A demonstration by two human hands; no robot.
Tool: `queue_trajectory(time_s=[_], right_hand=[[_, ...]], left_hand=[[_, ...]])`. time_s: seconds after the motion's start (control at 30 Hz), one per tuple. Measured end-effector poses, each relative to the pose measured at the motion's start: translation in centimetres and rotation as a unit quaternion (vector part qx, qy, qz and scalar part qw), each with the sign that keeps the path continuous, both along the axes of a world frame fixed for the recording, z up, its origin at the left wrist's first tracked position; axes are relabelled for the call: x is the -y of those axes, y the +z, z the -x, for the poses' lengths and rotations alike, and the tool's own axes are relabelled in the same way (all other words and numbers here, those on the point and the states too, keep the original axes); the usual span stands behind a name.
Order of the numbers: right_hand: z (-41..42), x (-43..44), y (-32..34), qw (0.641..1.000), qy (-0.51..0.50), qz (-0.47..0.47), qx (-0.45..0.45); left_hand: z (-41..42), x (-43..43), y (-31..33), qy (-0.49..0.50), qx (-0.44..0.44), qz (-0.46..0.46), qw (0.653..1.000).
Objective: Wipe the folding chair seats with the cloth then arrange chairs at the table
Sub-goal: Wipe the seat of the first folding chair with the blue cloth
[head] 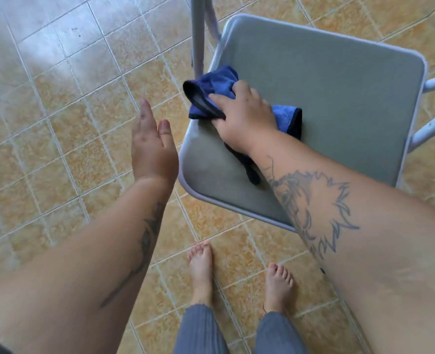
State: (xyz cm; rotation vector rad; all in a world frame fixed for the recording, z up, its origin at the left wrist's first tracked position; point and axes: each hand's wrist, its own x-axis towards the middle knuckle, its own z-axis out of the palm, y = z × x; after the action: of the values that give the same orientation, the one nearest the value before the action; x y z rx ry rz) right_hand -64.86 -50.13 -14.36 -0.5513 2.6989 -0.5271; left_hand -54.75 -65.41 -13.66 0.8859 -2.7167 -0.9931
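Head view: the blue cloth [217, 83] was gripped by the right hand [244, 118] on the chair seat [338, 111]. The left hand [152, 146] was held open and empty. Wiping looked unfinished, and no chairs were arranged yet.

My right hand [244, 116] presses the bunched blue cloth [217, 83] onto the grey folding chair seat [338, 103] near its edge. My left hand [151, 144] hangs flat over the tiled floor [58, 111], apparently empty.

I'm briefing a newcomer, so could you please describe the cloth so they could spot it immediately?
Find the grey folding chair seat above the tan tiled floor. On its left part, the right hand presses down a crumpled cloth. It is the only blue thing there, edged in black.
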Motion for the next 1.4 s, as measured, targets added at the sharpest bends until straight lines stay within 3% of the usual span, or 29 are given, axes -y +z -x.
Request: queue_trajectory(time_s=[0.2, 0.33, 0.43, 0.53, 0.6, 0.67, 0.8, 1.0, 1.23, 1.4], right_hand=[[-8.4, -1.2, 1.9, 0.990, 0.133, -0.018, 0.031], [-13.1, -7.3, 3.5, 0.975, 0.210, -0.038, 0.057], [-15.2, -14.4, 4.0, 0.987, 0.145, -0.047, 0.057], [-15.5, -21.3, 3.4, 0.996, -0.055, -0.064, 0.015], [-14.4, -23.9, 2.8, 0.976, -0.205, -0.076, -0.009], [-13.4, -24.1, 2.0, 0.957, -0.279, -0.082, -0.021], [-13.7, -22.0, 1.3, 0.942, -0.318, -0.097, -0.035], [-14.5, -22.9, 4.6, 0.953, -0.282, -0.101, 0.051], [-17.5, -26.1, 15.8, 0.960, -0.264, -0.085, 0.043], [-22.5, -29.2, 25.7, 0.947, -0.308, -0.095, -0.009]], left_hand=[[-2.5, 0.6, 1.2, -0.003, 0.048, 0.026, 0.999], [-2.3, -2.8, 2.1, -0.064, 0.049, 0.019, 0.997], [-2.2, -6.0, 1.5, -0.160, 0.101, 0.057, 0.980], [-2.8, -9.1, -0.1, -0.251, 0.225, 0.119, 0.934], [-3.6, -10.2, -1.2, -0.279, 0.264, 0.156, 0.910], [-3.9, -10.5, -1.9, -0.278, 0.265, 0.191, 0.903], [-3.6, -10.2, -1.7, -0.284, 0.280, 0.182, 0.899], [-4.4, -11.4, 2.8, -0.284, 0.298, 0.126, 0.903], [-9.4, -14.7, 13.4, -0.269, 0.305, 0.106, 0.907], [-10.5, -19.8, 22.8, -0.338, 0.262, 0.105, 0.898]])
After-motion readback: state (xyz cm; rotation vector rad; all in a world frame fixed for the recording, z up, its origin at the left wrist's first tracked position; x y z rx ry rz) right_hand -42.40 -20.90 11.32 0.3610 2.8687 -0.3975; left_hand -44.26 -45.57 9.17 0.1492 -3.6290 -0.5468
